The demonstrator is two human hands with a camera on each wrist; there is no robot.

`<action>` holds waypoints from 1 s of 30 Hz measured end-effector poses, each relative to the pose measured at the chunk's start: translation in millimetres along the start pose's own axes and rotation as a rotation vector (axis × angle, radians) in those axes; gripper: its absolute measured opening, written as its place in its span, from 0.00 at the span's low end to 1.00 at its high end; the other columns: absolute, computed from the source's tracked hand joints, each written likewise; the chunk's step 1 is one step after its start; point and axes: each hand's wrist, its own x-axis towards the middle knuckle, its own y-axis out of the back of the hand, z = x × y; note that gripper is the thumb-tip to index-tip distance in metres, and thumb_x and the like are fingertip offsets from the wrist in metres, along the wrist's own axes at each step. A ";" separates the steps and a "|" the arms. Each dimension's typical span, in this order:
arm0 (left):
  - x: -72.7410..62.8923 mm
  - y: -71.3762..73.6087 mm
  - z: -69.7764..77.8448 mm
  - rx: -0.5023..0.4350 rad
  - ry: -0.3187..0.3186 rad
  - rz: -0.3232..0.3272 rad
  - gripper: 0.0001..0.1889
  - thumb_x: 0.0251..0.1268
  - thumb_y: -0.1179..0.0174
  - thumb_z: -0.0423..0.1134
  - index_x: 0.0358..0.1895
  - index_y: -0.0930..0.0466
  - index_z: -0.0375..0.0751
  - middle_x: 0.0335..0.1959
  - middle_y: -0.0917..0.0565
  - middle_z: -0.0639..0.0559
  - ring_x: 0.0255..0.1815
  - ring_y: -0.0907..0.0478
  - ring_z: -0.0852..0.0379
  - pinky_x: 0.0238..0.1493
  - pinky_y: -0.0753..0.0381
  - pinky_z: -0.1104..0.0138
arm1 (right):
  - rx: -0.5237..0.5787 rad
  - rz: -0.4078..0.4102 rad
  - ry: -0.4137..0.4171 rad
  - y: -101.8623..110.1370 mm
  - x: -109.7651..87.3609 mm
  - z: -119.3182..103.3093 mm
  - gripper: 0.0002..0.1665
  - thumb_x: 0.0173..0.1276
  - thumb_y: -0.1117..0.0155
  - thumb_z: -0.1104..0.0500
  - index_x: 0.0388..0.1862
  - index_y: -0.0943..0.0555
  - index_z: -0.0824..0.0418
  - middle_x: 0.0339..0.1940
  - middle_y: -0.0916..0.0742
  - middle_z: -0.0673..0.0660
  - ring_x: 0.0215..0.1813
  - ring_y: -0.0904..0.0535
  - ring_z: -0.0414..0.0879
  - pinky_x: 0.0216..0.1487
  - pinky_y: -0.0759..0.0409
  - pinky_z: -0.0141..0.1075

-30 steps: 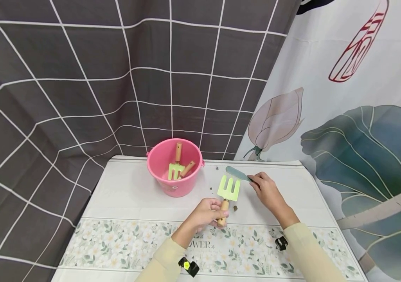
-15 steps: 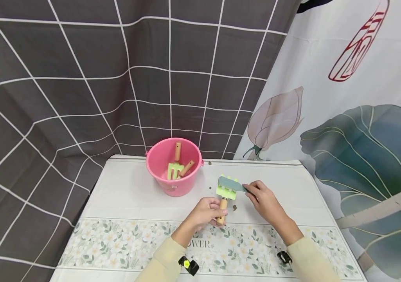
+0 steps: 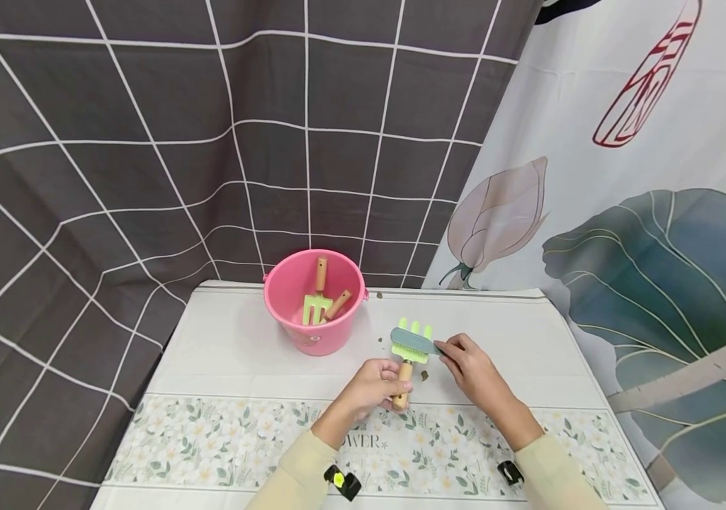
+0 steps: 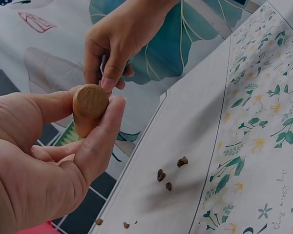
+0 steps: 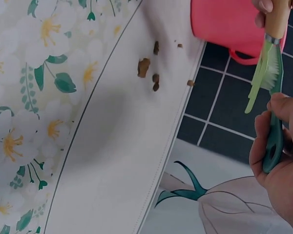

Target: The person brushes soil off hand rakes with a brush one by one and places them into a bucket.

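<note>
My left hand grips the wooden handle of a small garden fork, its light-green tines pointing away from me. A blue-green brush lies crosswise over the fork head, bristles facing the tines. Its handle is pinched by my right hand. From the right wrist view, pale bristles appear to touch the green metal. Both tools are above the table. Brown crumbs, like bits of soil, lie scattered beneath them; one crumb sits right of the fork handle.
A pink bucket stands at the back left of the hands. Inside it are another green fork and a tool with a wooden handle. A grid-patterned curtain hangs behind the white table.
My right hand has brought the brush leftward over the fork head, then drawn it slightly toward me along the tines. My left hand has kept the fork nearly still.
</note>
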 end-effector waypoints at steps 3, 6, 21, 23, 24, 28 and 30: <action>-1.1 -0.4 0.0 0.024 0.013 0.006 0.15 0.68 0.35 0.28 0.54 0.23 0.25 0.39 0.17 0.43 0.27 0.14 0.54 0.33 0.07 0.60 | -0.014 0.004 -0.025 0.1 2.2 0.8 0.16 0.68 0.28 0.66 0.54 0.13 0.65 0.43 0.18 0.58 0.38 0.20 0.43 0.34 0.14 0.34; -2.8 -1.1 0.1 0.053 0.025 0.008 0.15 0.68 0.35 0.28 0.55 0.23 0.25 0.40 0.19 0.43 0.27 0.15 0.54 0.32 0.07 0.59 | -0.022 0.007 -0.051 1.0 5.1 2.3 0.16 0.68 0.28 0.66 0.54 0.13 0.66 0.42 0.18 0.58 0.38 0.20 0.43 0.34 0.14 0.35; -6.4 -6.3 -1.8 0.093 0.032 0.018 0.19 0.68 0.36 0.25 0.59 0.24 0.23 0.40 0.21 0.44 0.26 0.16 0.55 0.32 0.08 0.61 | -0.037 -0.037 -0.158 9.4 24.6 36.2 0.15 0.72 0.33 0.67 0.56 0.15 0.70 0.43 0.18 0.63 0.40 0.17 0.51 0.36 0.13 0.42; -6.7 -6.3 -1.9 0.097 0.030 0.020 0.20 0.68 0.35 0.25 0.60 0.24 0.23 0.41 0.21 0.43 0.26 0.15 0.55 0.32 0.08 0.62 | -0.035 -0.040 -0.179 10.5 23.8 38.8 0.15 0.72 0.33 0.67 0.56 0.15 0.71 0.43 0.18 0.64 0.40 0.17 0.52 0.36 0.13 0.43; -6.6 -6.2 -1.7 0.094 0.032 0.022 0.20 0.67 0.35 0.25 0.60 0.24 0.23 0.41 0.21 0.43 0.26 0.15 0.55 0.32 0.08 0.62 | -0.034 -0.040 -0.187 10.9 23.0 39.6 0.15 0.72 0.33 0.67 0.56 0.15 0.71 0.43 0.18 0.64 0.40 0.17 0.52 0.36 0.13 0.43; -6.8 -4.5 -1.6 0.090 0.021 0.031 0.22 0.68 0.35 0.25 0.63 0.26 0.23 0.43 0.20 0.41 0.28 0.14 0.53 0.35 0.07 0.58 | -0.015 -0.025 -0.204 13.5 17.1 39.6 0.15 0.72 0.33 0.68 0.56 0.15 0.71 0.42 0.18 0.64 0.39 0.18 0.53 0.35 0.14 0.44; -6.9 -3.1 -1.8 0.077 0.017 0.040 0.23 0.69 0.37 0.25 0.65 0.29 0.25 0.44 0.20 0.40 0.30 0.14 0.52 0.37 0.07 0.55 | -0.007 -0.016 -0.212 14.6 13.4 38.9 0.16 0.72 0.33 0.68 0.56 0.15 0.70 0.42 0.18 0.64 0.39 0.18 0.52 0.34 0.15 0.43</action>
